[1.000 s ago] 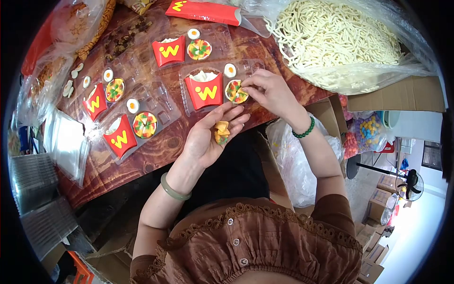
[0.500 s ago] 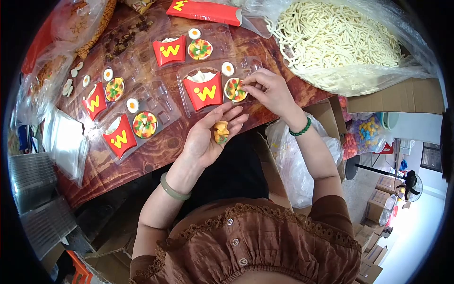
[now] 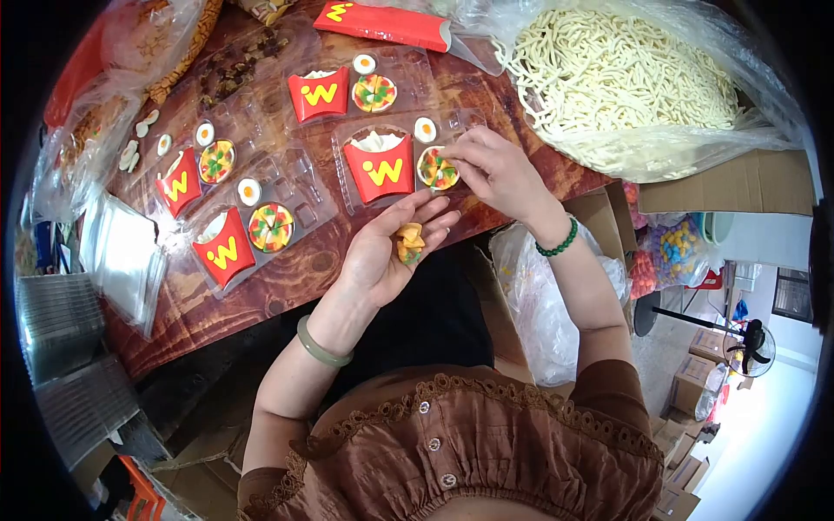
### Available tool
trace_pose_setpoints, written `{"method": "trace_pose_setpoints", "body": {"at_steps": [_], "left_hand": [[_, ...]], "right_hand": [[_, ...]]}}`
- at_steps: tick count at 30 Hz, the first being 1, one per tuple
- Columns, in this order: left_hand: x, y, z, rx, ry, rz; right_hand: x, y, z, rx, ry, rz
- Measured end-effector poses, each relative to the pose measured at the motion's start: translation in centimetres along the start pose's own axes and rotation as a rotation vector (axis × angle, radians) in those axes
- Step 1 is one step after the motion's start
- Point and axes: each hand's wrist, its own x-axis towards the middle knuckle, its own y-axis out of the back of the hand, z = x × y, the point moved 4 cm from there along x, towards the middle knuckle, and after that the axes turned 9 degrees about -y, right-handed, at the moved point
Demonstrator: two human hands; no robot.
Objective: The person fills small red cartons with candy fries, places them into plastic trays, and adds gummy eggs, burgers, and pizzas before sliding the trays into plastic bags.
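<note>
My left hand (image 3: 382,252) lies palm up below the nearest tray, its fingers spread a little, with small yellow and green pieces (image 3: 410,242) resting in the palm. My right hand (image 3: 499,178) pinches at the right edge of a toy pizza (image 3: 437,168); what its fingertips hold, if anything, is hidden. That pizza sits in a clear plastic tray (image 3: 340,178) beside a red fries box (image 3: 380,166) and a toy egg (image 3: 425,130). Three more red boxes, each with a pizza and an egg, stand in trays to the left and behind.
A plastic bag of pale sticks (image 3: 625,74) fills the back right. Flat red boxes (image 3: 382,25) lie at the back. Clear film packs (image 3: 122,260) are at the left edge of the wooden table (image 3: 165,334). A carton with plastic wrap (image 3: 556,300) stands at the lower right.
The whole view has shifted slightly. My right hand stays at the pizza with its fingers still pinched, and my left palm still carries the pieces.
</note>
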Motion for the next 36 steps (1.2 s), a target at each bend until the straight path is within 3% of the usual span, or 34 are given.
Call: {"method": "trace_pose_setpoints", "body": {"at_steps": [8,13,17,18,20,23,25,26,28,31,33,35,36], "left_hand": [[0.0,-0.1,0.2,0.004,-0.008,-0.006],[-0.5,-0.3,0.7,-0.064,0.015,-0.039],[-1.6,-0.3,2.9,-0.314,0.045,-0.147],[-2.3,0.1,4.4,-0.269,0.02,-0.076],[-4.1,0.8,7.9,-0.262,-0.086,-0.118],[-6.6,2.4,13.3,-0.255,-0.293,-0.167],[-8.7,3.0,17.3,-0.116,-0.486,0.196],[-8.8,4.8,19.5,-0.133,-0.553,0.152],[-10.6,4.5,23.0,-0.161,-0.72,0.441],[-9.5,10.9,31.5,-0.231,-0.783,0.208],[-9.8,8.5,37.6,-0.316,-0.937,0.4],[-11.0,5.7,44.0,-0.104,-1.235,0.532],[-10.9,6.1,47.2,-0.102,-1.274,0.486]], "right_hand": [[0.4,-1.7,-0.3,-0.056,0.129,-0.003],[0.3,-1.7,0.0,0.071,0.048,-0.013],[-0.1,0.8,-1.9,0.162,0.114,0.216],[-0.9,1.3,-0.9,0.161,0.11,0.3],[-2.6,1.8,1.8,0.219,0.119,0.455],[-5.1,1.6,6.6,0.302,-0.03,0.591],[-6.3,0.8,9.1,0.398,-0.14,0.621],[-6.8,0.5,9.8,0.409,-0.121,0.62],[-7.1,-0.3,11.5,0.51,-0.225,0.542],[-6.4,-0.2,10.5,0.513,-0.233,0.539],[-6.2,-0.3,10.8,0.512,-0.239,0.525],[-6.4,-0.7,11.5,0.589,-0.376,0.479],[-6.5,-0.6,11.2,0.583,-0.374,0.477]]}}
